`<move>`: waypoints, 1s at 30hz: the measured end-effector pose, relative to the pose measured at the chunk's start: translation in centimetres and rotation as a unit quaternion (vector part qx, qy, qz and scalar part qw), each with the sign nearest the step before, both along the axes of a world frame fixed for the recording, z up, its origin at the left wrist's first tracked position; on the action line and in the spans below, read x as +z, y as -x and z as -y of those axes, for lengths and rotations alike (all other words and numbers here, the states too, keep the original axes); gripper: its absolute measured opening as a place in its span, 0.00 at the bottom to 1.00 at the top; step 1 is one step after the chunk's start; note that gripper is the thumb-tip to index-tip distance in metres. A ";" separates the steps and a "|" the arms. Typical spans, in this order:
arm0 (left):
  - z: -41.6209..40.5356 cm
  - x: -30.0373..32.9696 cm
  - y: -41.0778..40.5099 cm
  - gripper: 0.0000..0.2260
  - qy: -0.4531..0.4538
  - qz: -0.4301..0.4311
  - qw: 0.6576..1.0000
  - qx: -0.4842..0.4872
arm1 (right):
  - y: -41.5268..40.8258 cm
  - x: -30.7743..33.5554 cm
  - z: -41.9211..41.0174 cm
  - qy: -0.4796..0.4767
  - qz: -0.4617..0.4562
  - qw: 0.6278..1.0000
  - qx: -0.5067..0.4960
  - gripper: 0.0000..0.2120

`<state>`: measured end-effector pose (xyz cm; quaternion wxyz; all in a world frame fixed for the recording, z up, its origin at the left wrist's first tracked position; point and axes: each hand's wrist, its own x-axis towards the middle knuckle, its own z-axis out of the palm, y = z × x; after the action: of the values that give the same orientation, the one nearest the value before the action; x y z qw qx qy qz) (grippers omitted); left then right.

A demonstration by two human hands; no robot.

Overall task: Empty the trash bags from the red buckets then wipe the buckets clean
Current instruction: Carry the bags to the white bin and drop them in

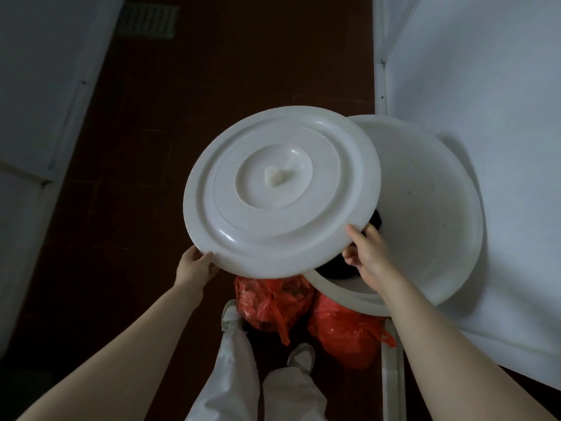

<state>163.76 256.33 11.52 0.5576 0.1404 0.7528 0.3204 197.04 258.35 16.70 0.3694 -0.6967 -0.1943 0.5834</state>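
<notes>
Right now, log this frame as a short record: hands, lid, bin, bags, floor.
left hand: grips the lid's near-left edge
right hand: grips the lid's near-right edge
lid: white, round, held up, shifted left off the bin
bin: large, white, partly uncovered, something dark inside
bags: two red, tied, on the floor by the feet
floor: dark

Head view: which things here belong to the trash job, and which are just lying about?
In the job:
- round white plastic lid, gripped by left hand and right hand
- large white plastic bin
- two tied red plastic trash bags

Just there:
- floor drain grate
- white wall panels
</notes>
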 end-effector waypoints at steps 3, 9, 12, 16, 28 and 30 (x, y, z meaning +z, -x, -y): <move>-0.7 -0.2 0.5 0.07 0.007 0.023 1.000 0.014 | 2.7 1.0 -2.7 -0.033 -0.042 0.999 -0.008 0.01; -1.8 -0.9 1.0 0.07 0.023 0.058 0.997 0.042 | 7.9 -0.4 -5.2 -0.025 -0.034 0.999 -0.014 0.02; -2.5 -2.0 1.3 0.10 0.038 0.076 0.995 0.057 | 10.4 -1.2 -6.2 -0.018 -0.018 1.000 -0.003 0.02; -3.8 -2.5 1.3 0.21 0.071 0.125 0.981 0.130 | 14.1 -2.4 -7.9 -0.028 0.019 0.999 -0.004 0.04; -6.6 -1.7 1.9 0.07 0.151 0.322 0.916 0.183 | 20.9 -8.7 -10.7 0.036 0.083 0.996 0.023 0.06; -6.9 -2.0 2.0 0.17 0.131 0.349 0.912 0.173 | 21.7 -9.8 -10.7 0.051 0.085 0.995 0.016 0.05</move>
<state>161.79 263.27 9.49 0.7341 -0.1866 0.5581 0.3388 175.37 269.08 6.95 0.3059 -0.7583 -0.2062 0.5374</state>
